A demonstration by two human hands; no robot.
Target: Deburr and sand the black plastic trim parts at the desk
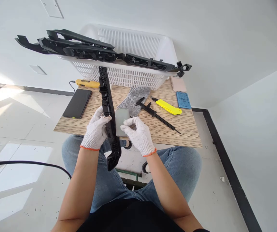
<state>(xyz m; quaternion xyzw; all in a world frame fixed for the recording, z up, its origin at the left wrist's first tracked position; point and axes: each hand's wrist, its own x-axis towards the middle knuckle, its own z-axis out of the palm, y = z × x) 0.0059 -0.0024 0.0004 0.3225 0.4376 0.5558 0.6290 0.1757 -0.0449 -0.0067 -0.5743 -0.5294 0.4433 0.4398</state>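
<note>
My left hand (pixel 97 129), in a white knit glove, is closed around a long black plastic trim piece (pixel 108 103), its ribbed inner side showing. The piece stands lengthwise in front of me, its curved lower end past the table's front edge. Between thumb and fingers, my gloved right hand (pixel 138 133) pinches at a flat grey-green rectangular pad (pixel 122 120), just right of the trim piece. Whether the pad touches the trim or rests on the table, I cannot tell. Behind it lie grey speckled sheets (pixel 136 98) and a black caliper (pixel 155 114).
A white plastic basket (pixel 128 75) stands at the back, several black trim pieces (pixel 80 48) across its rim. On the wooden table (pixel 182 135) lie a black phone (pixel 77 103), a yellow corded tool (pixel 87 83), a yellow utility knife (pixel 168 107), a blue block (pixel 183 100) and a pink block (pixel 178 84).
</note>
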